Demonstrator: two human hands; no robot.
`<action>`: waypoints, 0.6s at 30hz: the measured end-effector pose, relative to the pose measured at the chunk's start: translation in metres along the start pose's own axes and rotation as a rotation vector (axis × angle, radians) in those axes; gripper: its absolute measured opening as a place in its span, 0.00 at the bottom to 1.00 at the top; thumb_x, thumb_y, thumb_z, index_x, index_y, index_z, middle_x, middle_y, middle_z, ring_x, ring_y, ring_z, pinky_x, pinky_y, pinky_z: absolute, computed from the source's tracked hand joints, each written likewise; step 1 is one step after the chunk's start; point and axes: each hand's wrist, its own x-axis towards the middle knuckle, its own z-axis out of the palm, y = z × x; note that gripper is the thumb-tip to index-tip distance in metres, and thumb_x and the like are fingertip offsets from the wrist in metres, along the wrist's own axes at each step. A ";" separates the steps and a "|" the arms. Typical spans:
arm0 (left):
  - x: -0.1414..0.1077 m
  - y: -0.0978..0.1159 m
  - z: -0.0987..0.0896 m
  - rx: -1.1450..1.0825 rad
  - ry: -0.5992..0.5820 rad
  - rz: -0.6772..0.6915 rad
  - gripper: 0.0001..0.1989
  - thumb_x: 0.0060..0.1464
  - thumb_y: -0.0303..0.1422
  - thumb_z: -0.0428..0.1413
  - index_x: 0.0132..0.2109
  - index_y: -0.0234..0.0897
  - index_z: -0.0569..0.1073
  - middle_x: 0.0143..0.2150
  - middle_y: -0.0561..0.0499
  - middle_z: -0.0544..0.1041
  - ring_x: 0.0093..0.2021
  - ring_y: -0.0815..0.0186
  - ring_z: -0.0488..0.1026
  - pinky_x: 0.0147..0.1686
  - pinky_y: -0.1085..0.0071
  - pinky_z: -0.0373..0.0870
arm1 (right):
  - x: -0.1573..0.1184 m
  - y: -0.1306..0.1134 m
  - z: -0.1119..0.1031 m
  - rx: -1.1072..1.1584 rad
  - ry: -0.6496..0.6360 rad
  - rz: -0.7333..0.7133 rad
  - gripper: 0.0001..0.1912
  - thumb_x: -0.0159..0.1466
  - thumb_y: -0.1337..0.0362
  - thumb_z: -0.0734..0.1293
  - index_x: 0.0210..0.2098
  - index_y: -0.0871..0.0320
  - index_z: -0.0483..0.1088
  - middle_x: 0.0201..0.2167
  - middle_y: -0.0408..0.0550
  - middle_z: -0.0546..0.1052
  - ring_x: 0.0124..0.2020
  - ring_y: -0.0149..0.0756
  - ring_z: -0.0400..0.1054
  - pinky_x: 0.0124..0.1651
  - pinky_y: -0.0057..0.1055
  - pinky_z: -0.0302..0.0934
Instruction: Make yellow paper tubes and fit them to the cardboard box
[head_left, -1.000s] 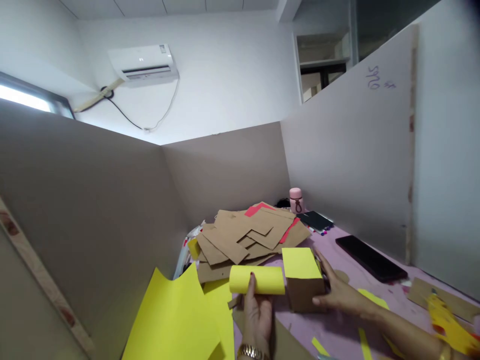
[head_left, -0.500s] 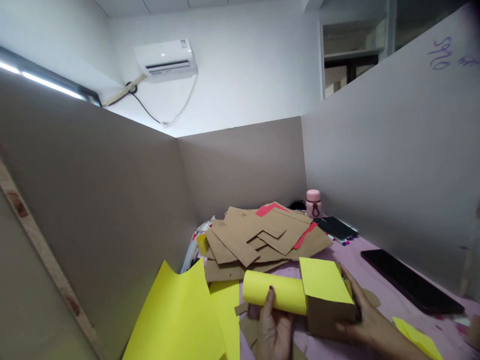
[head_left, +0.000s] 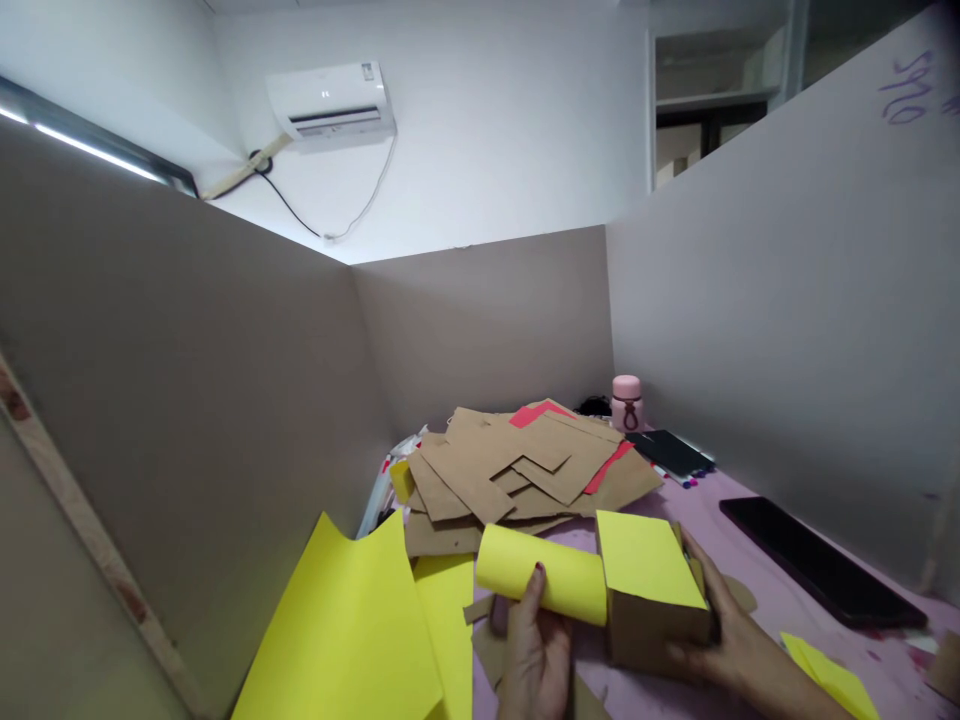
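My left hand point(head_left: 534, 640) grips a yellow paper tube point(head_left: 540, 572) from below, its thumb resting on the near side. The tube's right end meets the left face of a cardboard box point(head_left: 652, 635); whether it is fixed there I cannot tell. Yellow paper covers the top of the box. My right hand point(head_left: 720, 625) is closed around the box's right side, with fingers behind and thumb at the front. Cardboard scraps point(head_left: 491, 645) lie under and beside my left hand.
Large yellow sheets point(head_left: 352, 620) stand at the left. Behind is a pile of cardboard pieces point(head_left: 517, 470) with red paper bits. A black phone-like slab point(head_left: 817, 560), a black tablet point(head_left: 671, 453), a pink flask point(head_left: 627, 403) and yellow scraps point(head_left: 829, 675) lie to the right. Grey partitions surround the table.
The tube's left end has tipped up slightly, and my left hand has shifted a little to the left with it. The box has barely moved. The camera view has shifted slightly.
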 end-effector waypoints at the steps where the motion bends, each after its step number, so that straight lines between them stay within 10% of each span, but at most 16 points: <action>1: 0.000 0.007 0.001 0.100 -0.025 0.046 0.16 0.51 0.25 0.57 0.48 0.35 0.66 0.39 0.45 0.78 0.41 0.61 0.76 0.48 0.62 0.71 | 0.000 0.000 0.000 0.007 -0.004 0.000 0.64 0.46 0.50 0.72 0.66 0.56 0.24 0.69 0.59 0.42 0.68 0.57 0.39 0.64 0.46 0.49; 3: 0.000 0.028 0.005 0.337 -0.083 0.138 0.23 0.45 0.26 0.62 0.49 0.34 0.65 0.41 0.44 0.77 0.41 0.59 0.74 0.47 0.61 0.70 | 0.000 -0.002 -0.001 0.022 -0.003 -0.004 0.66 0.45 0.53 0.72 0.66 0.55 0.23 0.70 0.59 0.41 0.67 0.59 0.41 0.62 0.45 0.53; 8: 0.003 0.082 0.019 1.719 -0.219 0.803 0.35 0.44 0.18 0.51 0.61 0.39 0.60 0.53 0.42 0.71 0.55 0.51 0.65 0.57 0.49 0.56 | -0.001 -0.007 -0.003 0.063 0.044 0.000 0.64 0.44 0.57 0.73 0.67 0.53 0.27 0.69 0.56 0.47 0.67 0.59 0.43 0.62 0.46 0.53; 11: 0.004 0.086 0.028 2.330 -0.333 0.929 0.38 0.43 0.14 0.44 0.62 0.41 0.59 0.49 0.41 0.73 0.51 0.50 0.68 0.54 0.36 0.52 | -0.002 -0.011 -0.002 0.073 0.050 0.005 0.64 0.43 0.58 0.73 0.67 0.54 0.28 0.69 0.56 0.46 0.67 0.58 0.43 0.64 0.46 0.49; 18: 0.000 0.049 0.030 2.490 -0.522 1.032 0.32 0.51 0.15 0.40 0.61 0.42 0.59 0.51 0.42 0.72 0.53 0.54 0.67 0.56 0.36 0.52 | -0.005 -0.017 0.000 0.089 0.001 0.016 0.65 0.42 0.61 0.73 0.67 0.55 0.26 0.69 0.59 0.46 0.67 0.56 0.45 0.63 0.47 0.50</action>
